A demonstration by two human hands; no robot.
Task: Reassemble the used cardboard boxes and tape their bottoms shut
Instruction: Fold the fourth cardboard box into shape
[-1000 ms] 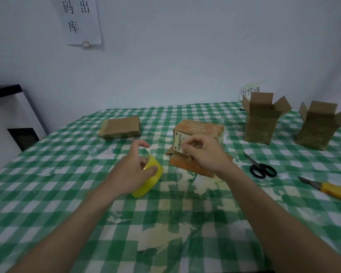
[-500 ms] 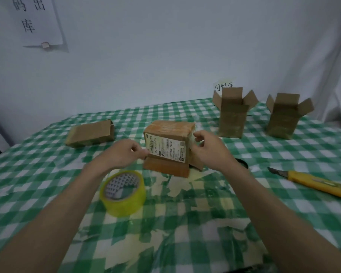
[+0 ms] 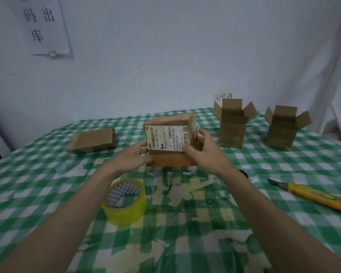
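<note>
I see the green-checked worktop filling the lower frame. Centre frame, my left hand and right hand clamp opposite sides of the brown labelled cardboard box. Yellow tape roll sits lower centre, beside my left forearm.

1. White paper sheet on the wall: handwritten 码, 出, 库.
2. White shipping label on the brown cardboard box: barcodes, "502-602 12 815"; the rest is blurred.
3. Small pale note right of that box, by the wall: "回", the rest unclear.
</note>
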